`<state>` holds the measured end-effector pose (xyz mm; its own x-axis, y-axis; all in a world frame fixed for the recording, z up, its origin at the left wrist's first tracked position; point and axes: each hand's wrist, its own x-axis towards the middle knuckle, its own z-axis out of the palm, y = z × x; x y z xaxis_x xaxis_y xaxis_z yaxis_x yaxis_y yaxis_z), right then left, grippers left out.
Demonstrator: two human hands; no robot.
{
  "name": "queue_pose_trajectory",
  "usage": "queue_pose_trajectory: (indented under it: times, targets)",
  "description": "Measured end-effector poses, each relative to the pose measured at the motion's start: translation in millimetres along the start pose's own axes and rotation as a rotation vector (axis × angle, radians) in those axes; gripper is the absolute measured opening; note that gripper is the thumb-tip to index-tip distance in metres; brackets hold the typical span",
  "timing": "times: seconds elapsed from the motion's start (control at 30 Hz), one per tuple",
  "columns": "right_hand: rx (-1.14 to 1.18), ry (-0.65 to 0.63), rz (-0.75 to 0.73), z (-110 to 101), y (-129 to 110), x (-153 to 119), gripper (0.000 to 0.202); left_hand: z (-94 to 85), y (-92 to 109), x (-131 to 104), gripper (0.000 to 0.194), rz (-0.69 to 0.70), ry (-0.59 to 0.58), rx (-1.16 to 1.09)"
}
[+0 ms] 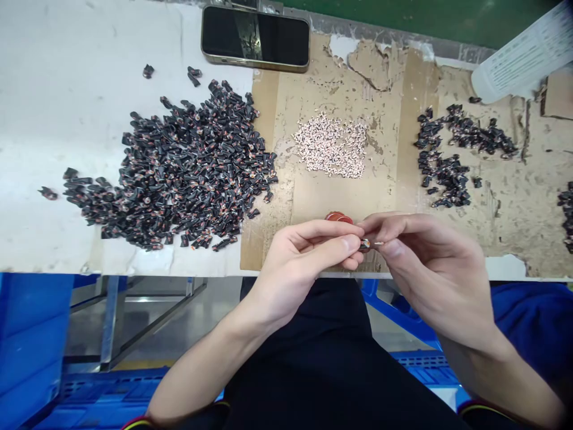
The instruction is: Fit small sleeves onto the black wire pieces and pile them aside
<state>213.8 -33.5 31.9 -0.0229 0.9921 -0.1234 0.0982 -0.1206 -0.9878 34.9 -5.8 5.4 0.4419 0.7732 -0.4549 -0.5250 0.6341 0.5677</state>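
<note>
My left hand [308, 251] pinches a small black part [364, 243] between thumb and forefinger, just above the front edge of the table. The part's end shows a bit of orange and a pale tip. Facing it, my right hand [425, 257] pinches a tiny pale piece [378, 243] close to that end; whether the two touch I cannot tell. Behind my fingers sits a round red object [339, 217], partly covered by the left hand. Beyond the hands, a patch of tiny pinkish pieces [331, 145] is spread over the cardboard [344, 197].
A large heap of small black parts [188, 167] lies on the left. Smaller clusters of black parts [447, 173] are at the right. A phone [255, 39] lies at the back edge. A white bottle [523, 54] leans in at the far right corner. Blue bins [31, 340] stand below the table.
</note>
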Motion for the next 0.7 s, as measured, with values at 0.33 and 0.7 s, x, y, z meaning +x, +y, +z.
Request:
queue_pose_trajectory:
  times: [0.33, 0.7]
  targets:
    - [-0.168, -0.022, -0.16, -0.9, 0.8, 0.7, 0.019, -1.3, 2.8, -2.6, 0.007, 0.027, -0.032, 0.048]
    - [-0.081, -0.013, -0.08, -7.9, -2.6, 6.4, 0.008, 3.0, 14.9, -12.0, 0.021, -0.006, -0.036, 0.112]
